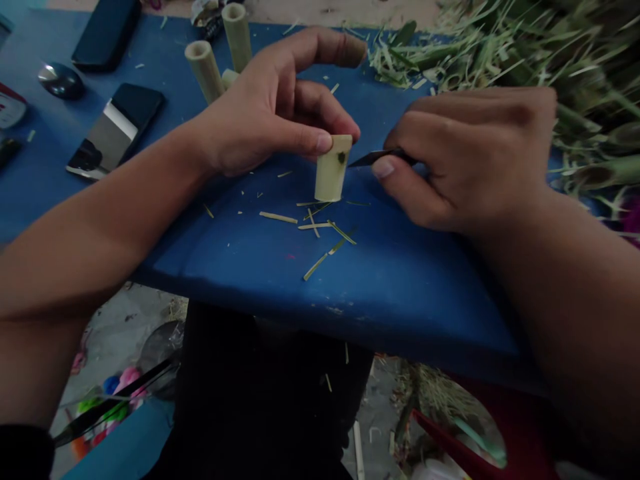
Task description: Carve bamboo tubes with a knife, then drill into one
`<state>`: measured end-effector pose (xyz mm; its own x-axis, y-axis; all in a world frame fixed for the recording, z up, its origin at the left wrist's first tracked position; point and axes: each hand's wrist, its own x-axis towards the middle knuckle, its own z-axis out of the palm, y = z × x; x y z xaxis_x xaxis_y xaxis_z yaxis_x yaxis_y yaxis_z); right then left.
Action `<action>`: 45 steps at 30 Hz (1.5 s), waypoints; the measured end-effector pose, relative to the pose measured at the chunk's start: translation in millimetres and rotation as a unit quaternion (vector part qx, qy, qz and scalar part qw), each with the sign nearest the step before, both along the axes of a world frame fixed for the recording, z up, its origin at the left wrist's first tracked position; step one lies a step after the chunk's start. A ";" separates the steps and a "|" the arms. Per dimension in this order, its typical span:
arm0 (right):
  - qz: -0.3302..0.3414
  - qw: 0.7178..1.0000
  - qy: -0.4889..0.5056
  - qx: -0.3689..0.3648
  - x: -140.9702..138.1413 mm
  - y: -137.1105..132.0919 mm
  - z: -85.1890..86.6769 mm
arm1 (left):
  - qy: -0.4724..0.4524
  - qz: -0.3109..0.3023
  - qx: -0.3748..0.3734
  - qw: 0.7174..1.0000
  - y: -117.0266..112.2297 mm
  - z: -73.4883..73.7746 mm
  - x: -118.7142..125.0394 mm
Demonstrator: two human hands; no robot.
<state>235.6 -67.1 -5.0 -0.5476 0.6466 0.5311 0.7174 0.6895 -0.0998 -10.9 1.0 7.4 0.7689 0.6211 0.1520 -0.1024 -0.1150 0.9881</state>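
My left hand [280,107] pinches the top of a short pale bamboo piece [330,175] between thumb and fingers. The piece stands nearly upright over the blue table [240,267], and a dark spot marks its upper right side. From the right, my right hand [465,153] is closed around a small dark knife [373,157]. Its pointed tip is beside the dark spot; whether it touches the bamboo I cannot tell. Several thin bamboo slivers [320,267] lie on the table below the piece. The knife's handle is hidden inside my fist.
Behind my left hand stand bamboo tubes [205,70]. Two dark phones [113,130] and a computer mouse [61,81] lie at the left. A heap of bamboo shavings and tubes [505,47] covers the back right. The table's front edge runs above my lap.
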 end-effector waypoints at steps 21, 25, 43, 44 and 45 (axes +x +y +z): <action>-0.054 0.968 0.231 0.079 -1.5 -1.9 3.7 | -0.050 0.073 -0.177 0.980 -30.5 16.1 16.4; -0.035 0.982 0.182 0.047 -9.1 -8.9 13.5 | -0.072 0.112 -0.211 0.968 -29.9 18.8 19.6; -0.105 0.992 0.033 -0.056 -22.1 -13.0 4.6 | -0.068 0.118 -0.234 0.963 -33.4 10.1 23.4; -0.108 0.992 0.034 -0.063 -21.9 -13.0 4.2 | -0.061 0.113 -0.231 0.964 -34.0 9.3 23.5; -0.114 0.990 0.033 -0.071 -21.5 -12.8 3.8 | -0.051 0.111 -0.227 0.966 -34.8 8.3 23.9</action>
